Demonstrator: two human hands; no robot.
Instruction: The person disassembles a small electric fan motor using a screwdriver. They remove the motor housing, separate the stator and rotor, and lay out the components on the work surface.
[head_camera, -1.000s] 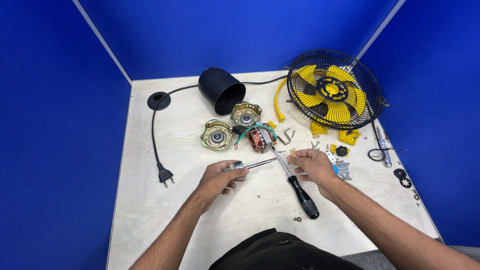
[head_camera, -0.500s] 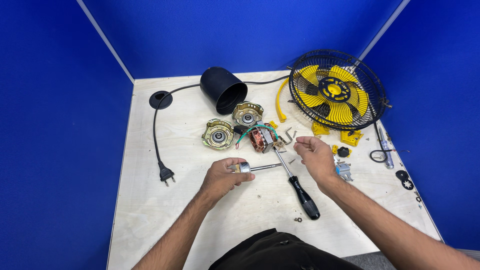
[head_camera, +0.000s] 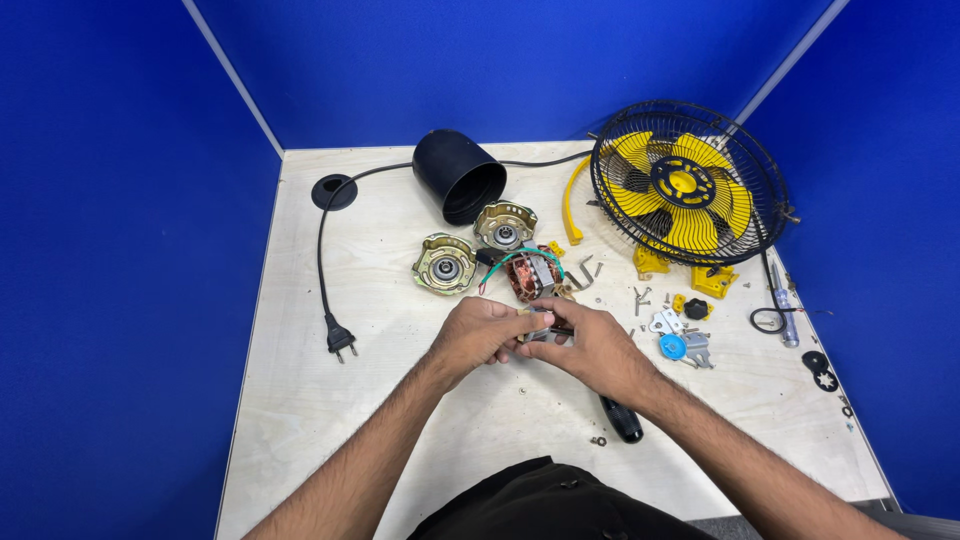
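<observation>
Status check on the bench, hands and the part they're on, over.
Left hand and right hand together, pinching a small metal part. Copper-wound stator just beyond. Screwdriver partly under right wrist.

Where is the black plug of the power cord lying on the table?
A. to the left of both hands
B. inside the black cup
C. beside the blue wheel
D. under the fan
A: the black plug lies on bare wood, left of the left hand and right hand.

both hands, left hand (head_camera: 480, 335) and right hand (head_camera: 597, 345), met over a small metal part (head_camera: 537, 322) beside the copper-wound motor (head_camera: 528, 275).
</observation>
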